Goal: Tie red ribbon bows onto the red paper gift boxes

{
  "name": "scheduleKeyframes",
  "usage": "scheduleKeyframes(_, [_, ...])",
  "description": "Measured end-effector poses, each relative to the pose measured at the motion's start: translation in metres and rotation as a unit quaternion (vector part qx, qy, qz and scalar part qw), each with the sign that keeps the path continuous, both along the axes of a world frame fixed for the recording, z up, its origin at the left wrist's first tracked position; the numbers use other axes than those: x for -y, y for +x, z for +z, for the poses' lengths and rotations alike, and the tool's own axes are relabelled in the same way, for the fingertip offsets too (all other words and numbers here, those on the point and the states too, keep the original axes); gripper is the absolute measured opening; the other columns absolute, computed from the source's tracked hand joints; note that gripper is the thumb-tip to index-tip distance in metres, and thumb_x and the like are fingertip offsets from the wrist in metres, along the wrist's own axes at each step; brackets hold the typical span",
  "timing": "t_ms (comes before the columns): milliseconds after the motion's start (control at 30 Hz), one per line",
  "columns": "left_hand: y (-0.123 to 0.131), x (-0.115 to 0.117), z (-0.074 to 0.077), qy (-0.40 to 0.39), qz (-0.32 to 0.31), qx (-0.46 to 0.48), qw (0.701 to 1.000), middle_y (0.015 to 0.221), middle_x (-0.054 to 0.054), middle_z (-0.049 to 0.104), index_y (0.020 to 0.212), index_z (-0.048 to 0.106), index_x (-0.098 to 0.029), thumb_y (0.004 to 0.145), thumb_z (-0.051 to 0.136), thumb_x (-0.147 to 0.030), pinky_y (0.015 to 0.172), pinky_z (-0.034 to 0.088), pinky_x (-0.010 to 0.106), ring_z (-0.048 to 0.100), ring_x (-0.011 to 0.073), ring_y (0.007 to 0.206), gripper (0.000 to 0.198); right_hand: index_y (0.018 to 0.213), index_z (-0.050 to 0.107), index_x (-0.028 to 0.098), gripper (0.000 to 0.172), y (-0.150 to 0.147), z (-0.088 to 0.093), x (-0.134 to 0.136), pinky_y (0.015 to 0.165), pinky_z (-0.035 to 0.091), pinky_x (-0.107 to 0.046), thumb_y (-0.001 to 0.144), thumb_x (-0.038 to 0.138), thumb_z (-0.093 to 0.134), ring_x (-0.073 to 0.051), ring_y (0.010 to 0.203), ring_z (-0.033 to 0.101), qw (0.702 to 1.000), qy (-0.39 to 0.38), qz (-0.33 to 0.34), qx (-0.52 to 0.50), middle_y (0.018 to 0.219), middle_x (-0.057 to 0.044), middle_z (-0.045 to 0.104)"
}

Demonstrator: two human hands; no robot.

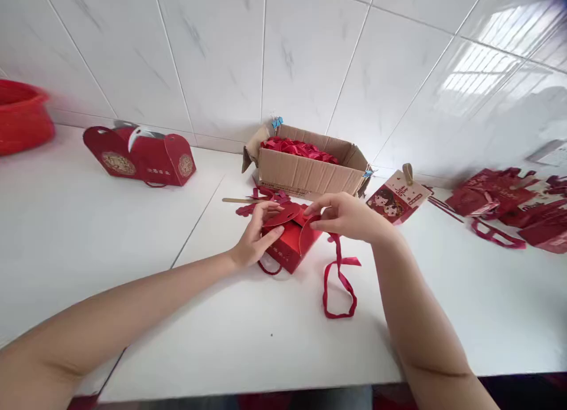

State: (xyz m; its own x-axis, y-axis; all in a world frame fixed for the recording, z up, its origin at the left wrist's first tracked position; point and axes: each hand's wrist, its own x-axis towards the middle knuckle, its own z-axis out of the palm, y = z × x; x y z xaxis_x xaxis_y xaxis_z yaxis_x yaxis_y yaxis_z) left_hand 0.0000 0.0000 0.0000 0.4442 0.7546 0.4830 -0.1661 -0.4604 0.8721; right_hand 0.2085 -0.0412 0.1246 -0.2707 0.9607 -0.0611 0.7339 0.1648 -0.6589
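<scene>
Two rounded flaps [282, 216], red card box [284, 246], left hand [256, 237] and right hand [343, 217], fingers [267, 207] gripping it, looped satin ribbon [325, 293]

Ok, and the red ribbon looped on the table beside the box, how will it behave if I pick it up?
The red ribbon looks floppy, since it bends into a loose loop. It's probably light, being a narrow strip. Its upper end runs up beside the red box, so it might catch there; whether it's attached is hidden.
</scene>
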Motion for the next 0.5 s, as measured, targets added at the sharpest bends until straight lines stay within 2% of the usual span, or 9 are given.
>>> scheduleKeyframes(133, [0.0, -0.002, 0.0, 0.007, -0.001, -0.003, 1.0, 0.124, 0.01, 0.049, 0.12, 0.038, -0.022, 0.09, 0.056, -0.035, 0.104, 0.038, 0.042, 0.048, 0.0238, 0.118, 0.038, 0.097, 0.074, 0.02, 0.025, 0.013, -0.001, -0.003, 0.06, 0.047, -0.028, 0.076, 0.031, 0.066, -0.015, 0.072, 0.06, 0.998, -0.004, 0.064, -0.013, 0.093, -0.005, 0.067])
scheduleKeyframes(267, [-0.001, -0.001, 0.001, 0.001, -0.009, -0.006, 1.0, 0.124, 0.01, 0.05, 0.12, 0.038, -0.022, 0.09, 0.055, -0.035, 0.105, 0.038, 0.043, 0.048, 0.0247, 0.119, 0.038, 0.105, 0.07, 0.021, 0.03, 0.023, -0.007, -0.013, 0.076, 0.048, -0.031, 0.077, 0.033, 0.069, -0.018, 0.087, 0.061, 0.984, 0.052, 0.163, -0.045, 0.095, -0.004, 0.067])
scheduleKeyframes(367, [-0.002, 0.0, 0.003, -0.006, -0.012, -0.01, 1.0, 0.123, 0.01, 0.05, 0.121, 0.038, -0.023, 0.089, 0.055, -0.034, 0.105, 0.038, 0.044, 0.048, 0.0245, 0.119, 0.038, 0.107, 0.066, 0.019, 0.031, 0.025, -0.013, -0.02, 0.075, 0.049, -0.03, 0.08, 0.033, 0.068, -0.016, 0.083, 0.06, 0.976, 0.019, 0.195, -0.093, 0.089, -0.004, 0.066])
scheduleKeyframes(500, [-0.003, 0.0, 0.003, -0.006, -0.008, -0.016, 1.0, 0.121, 0.01, 0.05, 0.12, 0.039, -0.022, 0.089, 0.055, -0.033, 0.106, 0.036, 0.045, 0.047, 0.0246, 0.12, 0.037, 0.105, 0.061, 0.019, 0.026, 0.024, -0.019, -0.023, 0.075, 0.051, -0.029, 0.082, 0.029, 0.066, -0.014, 0.085, 0.061, 0.964, -0.025, 0.22, -0.147, 0.094, -0.004, 0.065])
